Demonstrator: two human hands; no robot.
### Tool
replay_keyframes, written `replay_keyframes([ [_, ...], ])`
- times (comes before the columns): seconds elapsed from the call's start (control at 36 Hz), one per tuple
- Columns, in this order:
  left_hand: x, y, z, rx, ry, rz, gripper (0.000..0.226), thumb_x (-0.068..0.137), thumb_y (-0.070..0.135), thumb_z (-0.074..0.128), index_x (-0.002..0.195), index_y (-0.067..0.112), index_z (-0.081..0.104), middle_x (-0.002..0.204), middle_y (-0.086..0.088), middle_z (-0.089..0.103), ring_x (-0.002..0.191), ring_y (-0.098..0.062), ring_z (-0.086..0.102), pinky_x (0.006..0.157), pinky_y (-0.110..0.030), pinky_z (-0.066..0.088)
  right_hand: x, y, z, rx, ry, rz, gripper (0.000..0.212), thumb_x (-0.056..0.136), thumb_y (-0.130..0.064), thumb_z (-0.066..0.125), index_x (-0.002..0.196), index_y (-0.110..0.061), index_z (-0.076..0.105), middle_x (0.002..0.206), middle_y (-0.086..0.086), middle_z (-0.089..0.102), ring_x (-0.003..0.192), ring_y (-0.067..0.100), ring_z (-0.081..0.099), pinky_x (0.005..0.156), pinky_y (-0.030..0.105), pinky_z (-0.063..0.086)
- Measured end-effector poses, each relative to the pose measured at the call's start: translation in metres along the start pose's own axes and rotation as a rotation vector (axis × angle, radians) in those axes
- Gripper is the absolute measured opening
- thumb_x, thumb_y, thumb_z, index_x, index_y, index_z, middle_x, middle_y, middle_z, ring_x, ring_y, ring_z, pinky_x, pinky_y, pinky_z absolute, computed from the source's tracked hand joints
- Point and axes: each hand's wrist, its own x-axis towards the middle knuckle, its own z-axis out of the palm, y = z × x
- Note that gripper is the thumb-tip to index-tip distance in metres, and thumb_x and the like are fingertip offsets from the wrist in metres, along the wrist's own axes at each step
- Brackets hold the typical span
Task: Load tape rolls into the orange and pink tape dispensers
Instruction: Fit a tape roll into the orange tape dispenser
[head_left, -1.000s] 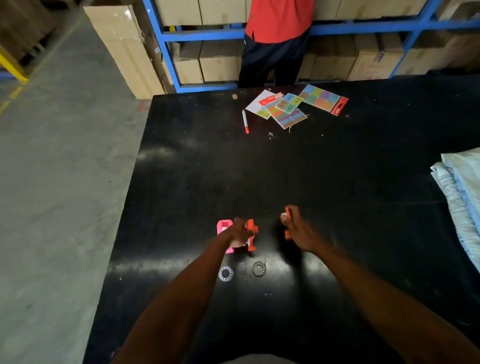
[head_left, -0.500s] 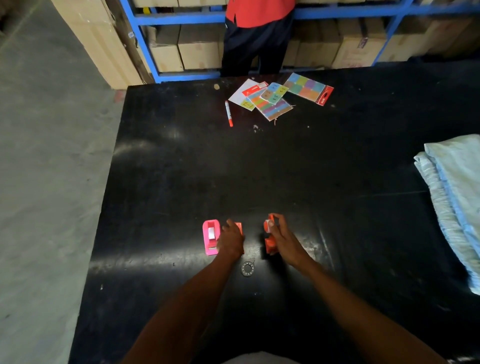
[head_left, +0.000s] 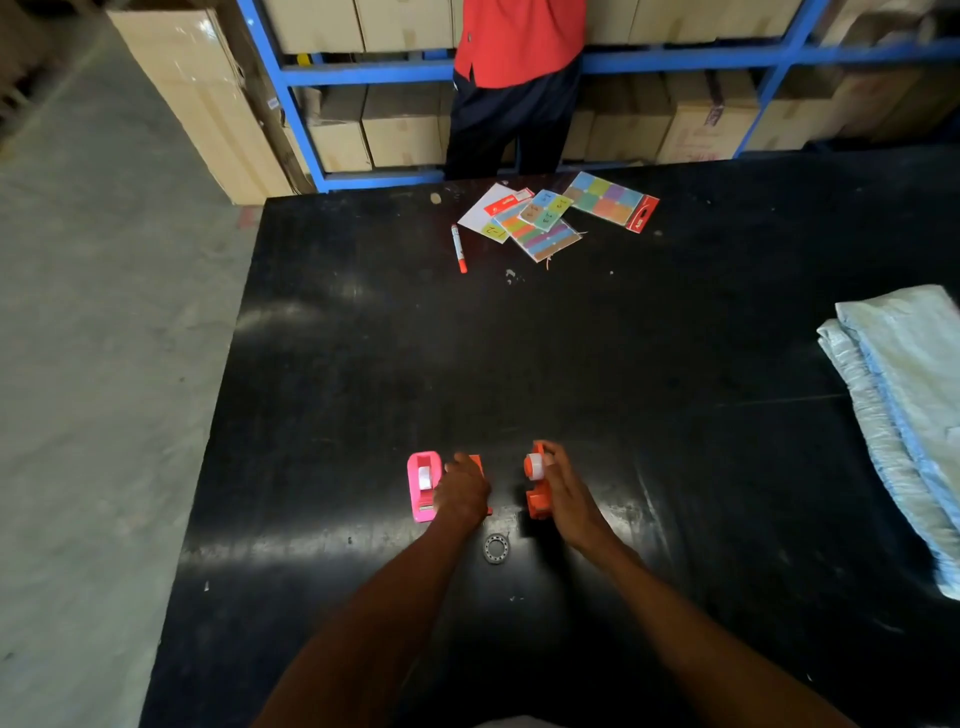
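Note:
A pink tape dispenser (head_left: 423, 486) stands on the black table (head_left: 363, 364) with a white roll in it, just left of my left hand (head_left: 462, 491). That hand covers and grips an orange dispenser piece (head_left: 477, 461); only its far edge shows. My right hand (head_left: 566, 493) holds a second orange dispenser (head_left: 537, 501) on the table, with a white tape roll (head_left: 534, 466) at its far end under my fingertips. A loose clear tape roll (head_left: 496, 548) lies flat between my wrists.
At the table's far side lie a red-tipped marker (head_left: 458, 248) and packs of coloured sticky notes (head_left: 545, 223). Folded pale blue cloth (head_left: 904, 405) lies at the right edge. A person in a red shirt (head_left: 519, 78) stands beyond the table before blue shelves with cartons.
My hands moved slightly apart. The pink dispenser now stands free to the left of my left hand. The white roll now shows on the right orange dispenser. Only one loose roll remains visible.

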Motion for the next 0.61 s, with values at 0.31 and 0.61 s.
replay_keyframes([
  [0.31, -0.027, 0.003, -0.014, -0.18, 0.155, 0.25, 0.031, 0.096, 0.026, 0.051, 0.115, 0.002, 0.052, 0.118, -0.019, 0.06, 0.107, -0.037, 0.061, 0.091, -0.046, 0.049, -0.014, 0.001, -0.004, 0.011, 0.001, -0.048, 0.034, 0.105, -0.054, 0.026, 0.132, -0.046, 0.045, 0.117, -0.001, 0.065, 0.102, 0.021, 0.067, 0.089, 0.04, 0.056],
  [0.61, -0.074, 0.019, -0.028, -0.923, -0.35, 0.266, 0.019, 0.092, 0.018, 0.045, 0.099, 0.024, 0.061, 0.085, -0.003, 0.067, 0.073, -0.015, 0.064, 0.066, -0.027, 0.048, -0.024, 0.004, -0.004, -0.006, 0.035, -0.1, 0.036, 0.109, -0.039, 0.028, 0.139, -0.034, 0.045, 0.128, -0.003, 0.062, 0.114, 0.013, 0.063, 0.094, 0.024, 0.048],
])
